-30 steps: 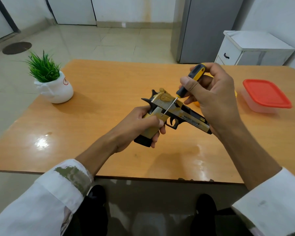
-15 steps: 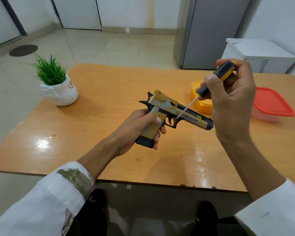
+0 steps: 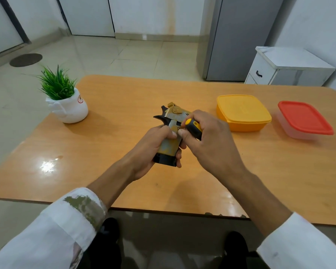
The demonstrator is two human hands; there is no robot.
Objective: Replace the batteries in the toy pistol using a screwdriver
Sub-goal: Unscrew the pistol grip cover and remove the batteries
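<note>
I see the toy pistol (image 3: pixel 173 121) over the middle of the bench (image 3: pixel 124 98), butt toward me, with the left hand (image 3: pixel 153 144) wrapped round its grip. The right hand (image 3: pixel 211 140) clutches the screwdriver (image 3: pixel 193 127) by its yellow-and-black handle, close against the pistol's side; the tip is hidden. Off right sit a yellow box (image 3: pixel 242 111) and a red-lidded box (image 3: pixel 305 119); a potted plant (image 3: pixel 66 105) stands far left.
</note>
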